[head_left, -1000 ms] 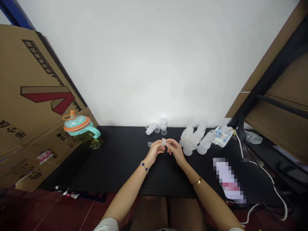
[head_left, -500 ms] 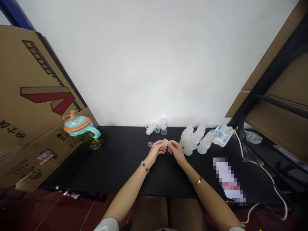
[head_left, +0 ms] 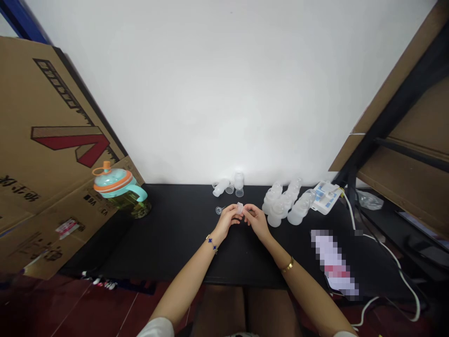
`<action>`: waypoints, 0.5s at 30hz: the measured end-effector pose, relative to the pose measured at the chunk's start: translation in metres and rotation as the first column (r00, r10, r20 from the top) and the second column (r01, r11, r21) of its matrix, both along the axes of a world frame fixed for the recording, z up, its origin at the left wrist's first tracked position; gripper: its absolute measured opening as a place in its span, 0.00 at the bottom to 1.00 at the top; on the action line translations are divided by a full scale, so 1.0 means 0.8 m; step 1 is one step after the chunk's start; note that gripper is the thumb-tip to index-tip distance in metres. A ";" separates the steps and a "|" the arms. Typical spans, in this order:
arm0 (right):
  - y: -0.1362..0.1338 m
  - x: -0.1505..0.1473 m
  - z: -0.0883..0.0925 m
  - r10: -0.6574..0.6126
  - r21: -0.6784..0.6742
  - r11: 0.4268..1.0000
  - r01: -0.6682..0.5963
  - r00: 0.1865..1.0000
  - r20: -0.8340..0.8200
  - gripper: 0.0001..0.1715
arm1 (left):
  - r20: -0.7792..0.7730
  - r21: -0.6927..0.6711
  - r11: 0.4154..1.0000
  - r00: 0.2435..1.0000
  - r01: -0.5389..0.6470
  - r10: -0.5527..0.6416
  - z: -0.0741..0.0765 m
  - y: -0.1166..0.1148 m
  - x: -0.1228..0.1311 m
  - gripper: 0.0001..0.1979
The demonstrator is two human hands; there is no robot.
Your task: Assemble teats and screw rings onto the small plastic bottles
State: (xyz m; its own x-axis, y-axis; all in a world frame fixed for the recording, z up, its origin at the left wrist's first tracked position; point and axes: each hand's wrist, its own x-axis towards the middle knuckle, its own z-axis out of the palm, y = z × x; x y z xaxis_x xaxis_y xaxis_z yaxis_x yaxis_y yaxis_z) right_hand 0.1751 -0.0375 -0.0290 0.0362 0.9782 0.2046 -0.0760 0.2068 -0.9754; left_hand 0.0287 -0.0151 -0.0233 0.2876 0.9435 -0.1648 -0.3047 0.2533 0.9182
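Over the middle of the black table, my left hand and my right hand meet fingertip to fingertip. Both are closed on a small clear plastic cap, which they pinch between them just above the tabletop. A tiny clear piece lies on the table just left of my left hand. A cluster of several translucent plastic bottles lies to the right of my right hand. A few more small clear bottles stand by the wall behind my hands.
A teal and orange water jug stands at the table's left end beside a large cardboard box. At the right are a white and blue device with a white cable, a blurred-out packet and a dark shelf frame.
Both hands stay together on the small cap; the fingers have shifted only slightly around it. Nothing else has moved.
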 end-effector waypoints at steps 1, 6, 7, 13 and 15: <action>0.000 0.001 0.000 -0.005 0.000 1.000 0.005 1.000 0.009 0.21 | -0.012 0.008 1.000 1.000 -0.004 0.004 0.000 0.000 0.000 0.15; 0.004 0.002 -0.004 -0.026 -0.022 0.999 0.026 0.999 0.020 0.21 | -0.025 0.012 0.999 0.999 -0.046 0.046 -0.001 0.001 -0.001 0.16; 0.004 0.002 -0.005 -0.031 -0.022 0.999 0.031 0.999 0.011 0.22 | -0.014 0.005 0.999 0.999 -0.048 0.048 -0.001 0.002 -0.001 0.15; 0.005 0.000 -0.007 -0.009 -0.008 1.000 0.008 0.999 -0.031 0.26 | 0.050 -0.039 0.998 0.998 -0.041 0.042 -0.001 0.003 -0.002 0.17; 0.004 0.001 -0.006 -0.014 -0.005 1.000 0.013 1.000 -0.023 0.24 | 0.053 -0.033 0.999 0.998 -0.023 0.025 0.000 0.002 -0.002 0.17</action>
